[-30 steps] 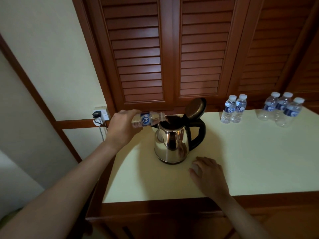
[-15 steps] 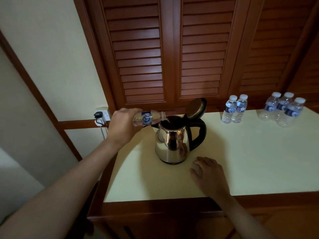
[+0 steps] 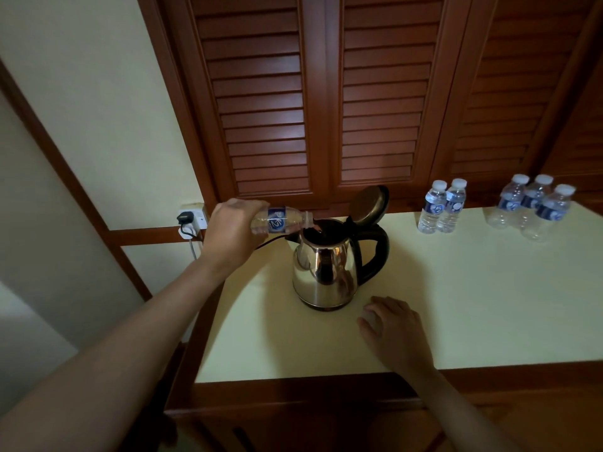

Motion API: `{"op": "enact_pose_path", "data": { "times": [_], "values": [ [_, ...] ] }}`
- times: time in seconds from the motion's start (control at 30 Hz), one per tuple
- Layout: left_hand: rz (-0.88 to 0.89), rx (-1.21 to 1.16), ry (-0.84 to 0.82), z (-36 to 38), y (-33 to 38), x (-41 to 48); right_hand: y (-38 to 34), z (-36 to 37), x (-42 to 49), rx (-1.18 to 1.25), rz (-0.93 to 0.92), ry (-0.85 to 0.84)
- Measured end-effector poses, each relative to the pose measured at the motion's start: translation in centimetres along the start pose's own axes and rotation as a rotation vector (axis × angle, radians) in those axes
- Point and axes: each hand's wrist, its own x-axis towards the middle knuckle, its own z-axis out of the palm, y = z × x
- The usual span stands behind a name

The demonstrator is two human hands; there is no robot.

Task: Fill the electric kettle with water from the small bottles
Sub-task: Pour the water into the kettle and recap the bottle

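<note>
The left hand (image 3: 235, 236) grips a small clear plastic bottle with a blue label (image 3: 281, 220), its fingers wrapped round the back end. The bottle lies on its side in the air, and its open mouth is right over the top of the shiny steel kettle with a black handle (image 3: 323, 272). The kettle stands on the pale yellow table top (image 3: 489, 305), toward the left side. Its round dark lid (image 3: 368, 203) is tipped up and back, wide open.

The right hand (image 3: 393, 331) rests on the table just in front of the kettle, a bit to the right. Its fingers are bent over a pale patch, and I cannot tell if it holds anything.

At the back on the right stand two small capped water bottles (image 3: 442, 207), side by side, and three more capped bottles (image 3: 532, 207) in a bunch further right. A black plug (image 3: 186, 219) sits in a white wall socket (image 3: 199, 214) left of the table. Brown wooden slatted doors (image 3: 293, 109) rise behind.
</note>
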Motion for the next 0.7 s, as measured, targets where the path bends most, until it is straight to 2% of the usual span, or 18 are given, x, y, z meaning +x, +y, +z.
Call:
{"op": "enact_pose_path", "data": {
  "times": [0.7],
  "values": [
    [0.104,0.138,0.001,0.0,0.7,1.4,0.1,0.0,0.0,-0.008,0.001,0.006]
  ]
}}
